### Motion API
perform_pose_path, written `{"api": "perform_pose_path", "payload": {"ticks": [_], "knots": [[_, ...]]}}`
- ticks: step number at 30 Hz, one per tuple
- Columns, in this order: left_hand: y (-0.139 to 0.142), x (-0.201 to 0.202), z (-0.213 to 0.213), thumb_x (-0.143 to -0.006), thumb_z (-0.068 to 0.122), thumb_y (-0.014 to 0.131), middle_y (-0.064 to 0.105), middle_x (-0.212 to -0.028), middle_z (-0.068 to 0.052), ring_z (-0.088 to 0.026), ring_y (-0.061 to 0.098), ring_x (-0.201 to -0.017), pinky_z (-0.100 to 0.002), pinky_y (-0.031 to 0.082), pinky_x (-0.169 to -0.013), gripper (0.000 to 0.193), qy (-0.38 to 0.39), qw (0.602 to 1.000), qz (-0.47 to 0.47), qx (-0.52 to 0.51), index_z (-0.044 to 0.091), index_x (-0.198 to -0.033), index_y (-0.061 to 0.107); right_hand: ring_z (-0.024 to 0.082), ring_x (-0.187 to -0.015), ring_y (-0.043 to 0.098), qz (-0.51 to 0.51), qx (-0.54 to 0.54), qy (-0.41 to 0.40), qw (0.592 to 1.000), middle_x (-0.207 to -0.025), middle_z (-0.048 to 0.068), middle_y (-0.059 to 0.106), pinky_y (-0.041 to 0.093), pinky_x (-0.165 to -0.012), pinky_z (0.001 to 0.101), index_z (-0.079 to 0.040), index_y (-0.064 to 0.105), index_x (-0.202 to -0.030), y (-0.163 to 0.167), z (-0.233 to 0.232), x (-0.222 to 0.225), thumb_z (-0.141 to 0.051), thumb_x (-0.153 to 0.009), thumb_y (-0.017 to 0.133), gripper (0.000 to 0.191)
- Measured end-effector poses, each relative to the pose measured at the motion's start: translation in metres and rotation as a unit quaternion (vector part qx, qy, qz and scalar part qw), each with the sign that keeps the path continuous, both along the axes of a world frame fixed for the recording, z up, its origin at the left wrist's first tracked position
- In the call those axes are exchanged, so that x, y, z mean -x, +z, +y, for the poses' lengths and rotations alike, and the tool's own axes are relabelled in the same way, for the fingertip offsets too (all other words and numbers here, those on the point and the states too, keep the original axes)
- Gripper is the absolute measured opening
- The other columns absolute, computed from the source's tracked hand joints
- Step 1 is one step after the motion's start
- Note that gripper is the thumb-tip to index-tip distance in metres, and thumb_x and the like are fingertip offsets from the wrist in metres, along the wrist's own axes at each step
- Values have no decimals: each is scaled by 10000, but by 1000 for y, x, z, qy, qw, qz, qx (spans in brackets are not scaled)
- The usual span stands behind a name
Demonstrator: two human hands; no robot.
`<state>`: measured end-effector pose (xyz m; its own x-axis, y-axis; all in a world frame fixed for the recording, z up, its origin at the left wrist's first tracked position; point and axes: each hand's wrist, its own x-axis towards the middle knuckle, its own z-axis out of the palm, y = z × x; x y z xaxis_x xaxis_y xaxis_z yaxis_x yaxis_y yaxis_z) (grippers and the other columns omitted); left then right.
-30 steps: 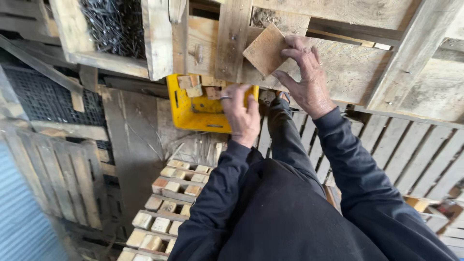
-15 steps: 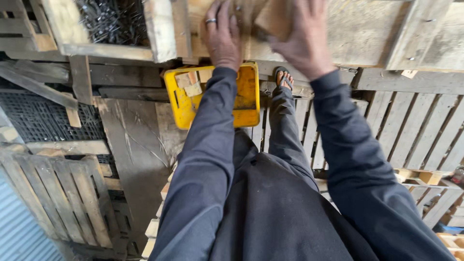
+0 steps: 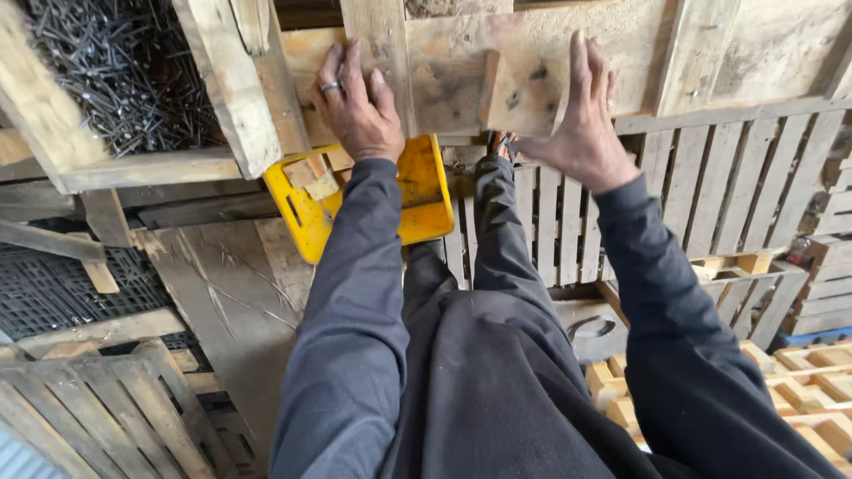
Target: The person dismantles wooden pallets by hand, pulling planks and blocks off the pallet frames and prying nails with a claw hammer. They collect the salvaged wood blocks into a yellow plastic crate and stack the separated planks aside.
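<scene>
My left hand (image 3: pixel 359 106), with a ring on one finger, lies flat on a wooden pallet plank (image 3: pixel 377 53) in front of me. My right hand (image 3: pixel 577 115) presses a small square wooden block (image 3: pixel 524 93) against the pallet's board, fingers spread over its right side. Below my hands sits a yellow plastic tray (image 3: pixel 417 195) holding a few small wood blocks (image 3: pixel 311 177). My dark sleeves and trousers fill the lower middle.
A heap of loose dark nails (image 3: pixel 106 71) lies in a wooden box at the upper left. Slatted pallets (image 3: pixel 692 195) lean at the right, more pallets (image 3: pixel 89 417) at the lower left. Stacked wooden blocks (image 3: pixel 799 390) sit at the lower right.
Both hands rose from near the yellow tray to the pallet. The right hand carried the wooden block up and now holds it against the board; the left hand moved onto the plank.
</scene>
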<state>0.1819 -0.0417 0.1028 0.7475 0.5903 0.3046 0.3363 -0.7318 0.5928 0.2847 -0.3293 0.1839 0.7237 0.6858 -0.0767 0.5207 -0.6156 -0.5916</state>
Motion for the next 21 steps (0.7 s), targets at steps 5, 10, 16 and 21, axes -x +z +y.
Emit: {"api": "perform_pose_path", "payload": {"ticks": [5, 10, 16, 21], "knots": [[4, -1, -8, -1072, 235, 575, 503, -1476, -128, -333, 516, -1372, -467, 449, -1178, 390, 6, 999, 14, 36, 123, -1445, 565, 483, -1496, 212, -91, 112, 84, 986, -1600, 298, 263, -46, -1141, 709, -77, 287, -1636, 1, 40, 20, -404, -780, 920, 1114], [9, 3, -16, -1066, 184, 596, 510, -1480, -137, -339, 521, -1396, -479, 448, -1188, 398, 3, 998, 29, 50, 87, -1452, 577, 383, -1544, 262, -165, 165, 182, 955, -1587, 190, 323, 20, -1234, 734, -149, 460, -1604, 0, 14, 2, -129, -946, 713, 706], [8, -10, -12, -985, 137, 632, 529, -1462, -143, -341, 517, -1370, -488, 431, -1172, 430, 34, 997, 26, 63, 122, -1413, 584, 458, -1494, 234, -64, 173, 115, 976, -1522, 223, 290, 138, -1250, 701, -176, 593, -1459, 50, -79, -64, -194, -1092, 664, 374], [10, -17, -5, -975, 185, 651, 531, -1445, -125, -326, 518, -1297, -468, 445, -1117, 447, 50, 995, 43, 75, 168, -1416, 582, 490, -1520, 186, -71, 246, 79, 963, -1575, 208, 317, 113, -1149, 785, -196, 521, -1557, 57, -16, -62, -541, -707, 901, 993]]}}
